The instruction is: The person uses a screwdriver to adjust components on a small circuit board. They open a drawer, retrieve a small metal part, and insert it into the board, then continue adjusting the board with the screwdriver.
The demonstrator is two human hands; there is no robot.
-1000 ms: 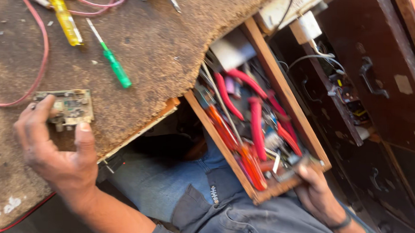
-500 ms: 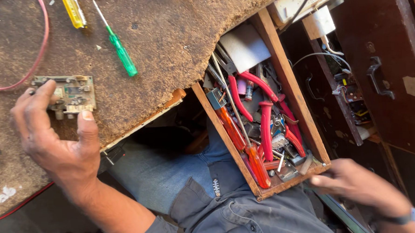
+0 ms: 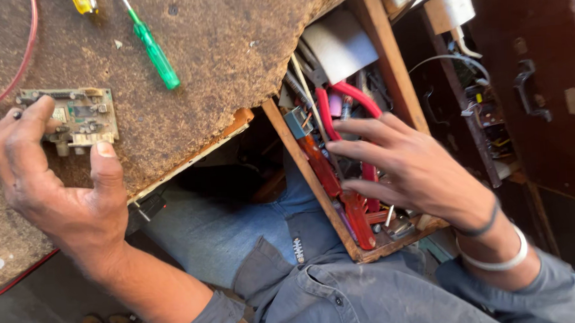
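Observation:
My left hand (image 3: pixel 52 181) pinches a small green circuit board (image 3: pixel 82 115) between thumb and fingers, resting it on the worn brown workbench (image 3: pixel 218 61). My right hand (image 3: pixel 407 169) hovers with fingers spread over an open wooden drawer (image 3: pixel 314 180) full of tools. Red-handled pliers (image 3: pixel 346 97) and an orange-handled tool (image 3: pixel 334 185) lie just under its fingers. It holds nothing. A green screwdriver (image 3: pixel 153 51) lies on the bench above the board.
A yellow-handled tool (image 3: pixel 83 2) and a red wire (image 3: pixel 18 70) lie at the bench's far side. A white roll (image 3: pixel 340 46) sits at the drawer's back. A dark cabinet (image 3: pixel 543 92) with wires stands to the right. My lap in blue cloth (image 3: pixel 239 228) is below.
My right hand left the drawer's front edge and rose over the tools, fingers spread. The left hand kept hold of the board. The view shifted closer.

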